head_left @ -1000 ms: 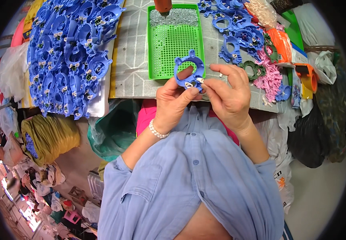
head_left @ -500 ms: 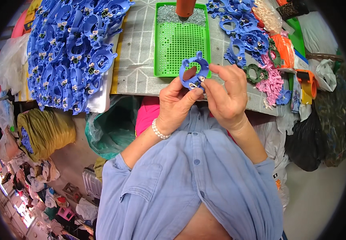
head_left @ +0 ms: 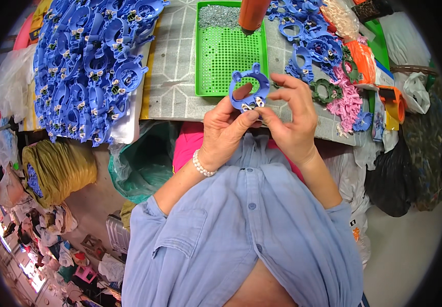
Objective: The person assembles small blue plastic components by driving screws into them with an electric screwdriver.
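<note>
My left hand [head_left: 224, 128] grips a blue plastic ring [head_left: 236, 97] with small rounded ears, thumb in front and a finger showing through its opening. Two small white pieces with dark marks [head_left: 246, 107] sit side by side on the ring's lower edge. At the lower right of that edge, my right hand [head_left: 292, 115] has its thumb and a fingertip pressed together by the white pieces, the other fingers raised and apart. What lies between those fingertips is mostly hidden. The ring is held up before the near end of a green perforated tray [head_left: 231, 51].
An orange power tool [head_left: 253, 15] hangs over the tray, which has small metal screws [head_left: 223, 16] at its far end. Many similar blue parts [head_left: 95, 64] cover the left. More blue parts [head_left: 300, 59], green rings [head_left: 326, 92] and pink pieces [head_left: 345, 102] lie right.
The ring has turned slightly, and both white pieces now show more plainly. My right fingers have shifted a little down along its edge. The orange tool hangs farther right.
</note>
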